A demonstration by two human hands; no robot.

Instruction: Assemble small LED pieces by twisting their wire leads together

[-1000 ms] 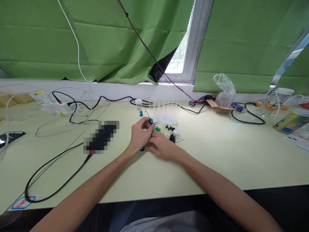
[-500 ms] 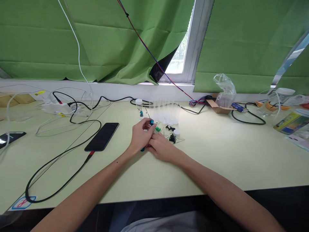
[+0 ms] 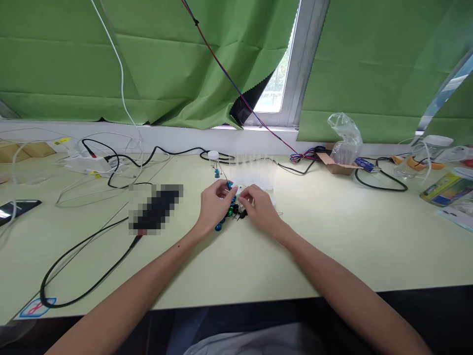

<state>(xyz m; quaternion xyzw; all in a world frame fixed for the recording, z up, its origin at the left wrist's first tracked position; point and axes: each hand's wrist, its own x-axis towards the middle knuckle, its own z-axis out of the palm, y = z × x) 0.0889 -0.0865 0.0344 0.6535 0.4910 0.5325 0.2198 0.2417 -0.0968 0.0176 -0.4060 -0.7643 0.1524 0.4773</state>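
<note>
My left hand (image 3: 215, 204) is closed in a pinch on a thin dark stick-like piece with a blue part (image 3: 229, 185) at its upper end. Close beside it, my right hand (image 3: 263, 211) has thumb and forefinger pressed together; whatever lies between them is too small to make out. Below and between the hands lie small blue pieces (image 3: 218, 227), green pieces (image 3: 230, 212) and black pieces (image 3: 243, 214), some with thin wire-like legs. Behind the hands are several clear tubes (image 3: 254, 167). A white cap (image 3: 213, 155) is at their left, with a small blue piece (image 3: 217, 173) below it.
To the left are a pixelated dark phone (image 3: 157, 207) on a black cable (image 3: 79, 303) and a white power strip (image 3: 88, 163). At the back right sits a cardboard box (image 3: 336, 166) with a plastic bag (image 3: 345, 143). A labelled jar (image 3: 447, 187) stands far right.
My right hand has shifted right and up, away from my left hand, and its fingers are now pinched. More blue, green and black pieces show between the hands. My left hand has barely moved.
</note>
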